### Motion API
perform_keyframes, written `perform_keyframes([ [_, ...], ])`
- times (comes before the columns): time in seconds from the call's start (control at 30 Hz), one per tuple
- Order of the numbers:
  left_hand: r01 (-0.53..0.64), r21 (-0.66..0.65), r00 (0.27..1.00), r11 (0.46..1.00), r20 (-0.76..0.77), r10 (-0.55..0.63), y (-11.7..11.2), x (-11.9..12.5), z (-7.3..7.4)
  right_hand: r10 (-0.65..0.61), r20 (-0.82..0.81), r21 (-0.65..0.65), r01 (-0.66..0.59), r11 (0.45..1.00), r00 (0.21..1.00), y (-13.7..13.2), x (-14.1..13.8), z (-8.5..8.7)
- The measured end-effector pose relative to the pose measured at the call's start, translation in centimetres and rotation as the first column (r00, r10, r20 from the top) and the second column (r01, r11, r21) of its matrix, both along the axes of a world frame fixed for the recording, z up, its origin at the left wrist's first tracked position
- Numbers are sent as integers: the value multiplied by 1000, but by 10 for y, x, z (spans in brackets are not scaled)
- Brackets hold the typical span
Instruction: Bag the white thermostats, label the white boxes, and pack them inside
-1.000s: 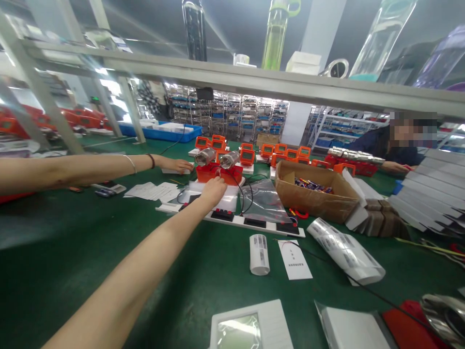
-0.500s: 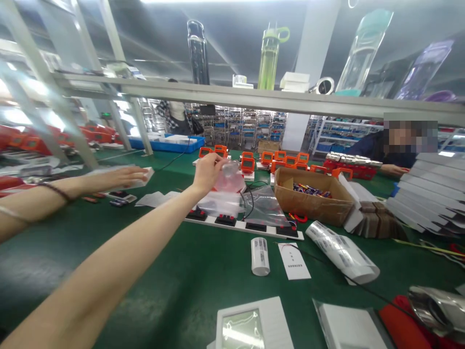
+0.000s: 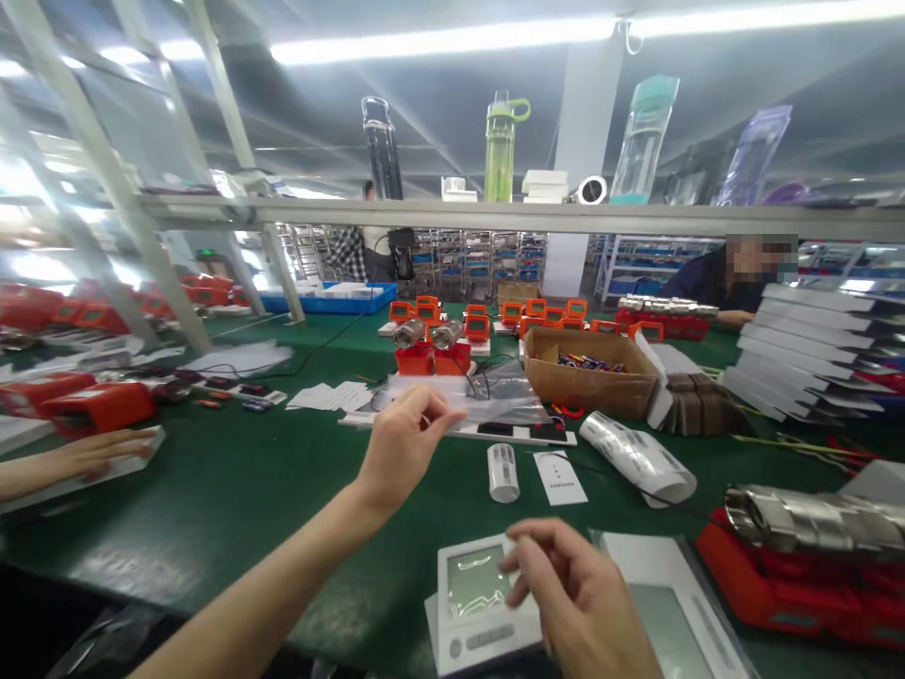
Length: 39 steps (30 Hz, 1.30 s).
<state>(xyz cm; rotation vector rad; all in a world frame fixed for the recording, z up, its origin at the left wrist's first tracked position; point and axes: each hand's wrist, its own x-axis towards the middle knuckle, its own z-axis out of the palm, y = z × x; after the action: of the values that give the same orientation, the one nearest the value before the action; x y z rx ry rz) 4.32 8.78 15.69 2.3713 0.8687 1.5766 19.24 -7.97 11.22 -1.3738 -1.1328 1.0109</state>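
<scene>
My left hand (image 3: 404, 441) is stretched out over the green table (image 3: 233, 490), its fingers pinched on the edge of a clear plastic bag (image 3: 505, 396). The bag lies over a long white strip with black and red parts (image 3: 523, 432). Low in view, my right hand (image 3: 569, 594) hovers with loosely bent, parted fingers and holds nothing. It is just over a white device with a grey screen (image 3: 472, 589). Beyond the bag, two red holders with metal cylinders (image 3: 431, 347) stand. A second white device (image 3: 665, 604) lies to the right of my right hand.
A co-worker's hand (image 3: 89, 455) rests on a white box at the far left. A cardboard box (image 3: 590, 372), label rolls (image 3: 503, 471), a red tray with metal cylinders (image 3: 806, 547) and stacked white boxes (image 3: 798, 354) crowd the right. Another person sits opposite. Bottles stand on the overhead shelf (image 3: 495, 215).
My left hand has drawn back from the red holders toward me, bringing the clear bag. My right hand has come into view over the white device. The co-worker's hand moved left with the white box.
</scene>
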Motion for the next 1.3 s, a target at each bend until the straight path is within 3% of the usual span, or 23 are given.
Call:
perform_keyframes([
  [0.1, 45, 4, 999, 999, -30, -44, -27, -3, -14, -118, 68, 88, 112, 990, 991, 35, 0, 15],
  [0.2, 60, 47, 996, 997, -65, -56, -46, -8, -23, -131, 115, 88, 121, 989, 985, 52, -4, 23],
  [0.33, 109, 131, 981, 985, -171, -86, -63, -18, -34, -91, 134, 81, 81, 993, 987, 60, -8, 20],
  [0.5, 193, 153, 948, 969, -282, -144, -77, -32, -51, -27, 170, 184, -5, 983, 985, 56, -16, 14],
  [0.57, 164, 12, 956, 986, -249, -156, -83, -35, -50, -35, 251, 246, -29, 969, 967, 51, -22, 16],
  [0.63, 83, -224, 974, 971, -190, -127, -89, -37, -43, -45, 334, 319, -68, 945, 941, 47, -29, 17],
  [0.73, 5, -528, 989, 849, -122, -82, -94, -36, -26, -25, 377, 434, -152, 888, 926, 45, -40, 16],
  [0.87, 113, -693, 986, 712, -8, -164, -90, -36, -17, -53, 368, 515, -156, 843, 928, 45, -49, 7],
  [0.97, 171, -720, 983, 672, 80, -165, -83, -40, -23, -59, 309, 474, -100, 875, 949, 42, -50, 5],
  [1.07, 174, -699, 985, 694, 118, -128, -78, -47, -27, -59, 264, 368, -44, 929, 963, 37, -46, 8],
  [1.3, -39, -601, 995, 798, 49, 85, -85, -62, -24, -176, 323, 188, 119, 975, 930, 21, -30, 8],
])
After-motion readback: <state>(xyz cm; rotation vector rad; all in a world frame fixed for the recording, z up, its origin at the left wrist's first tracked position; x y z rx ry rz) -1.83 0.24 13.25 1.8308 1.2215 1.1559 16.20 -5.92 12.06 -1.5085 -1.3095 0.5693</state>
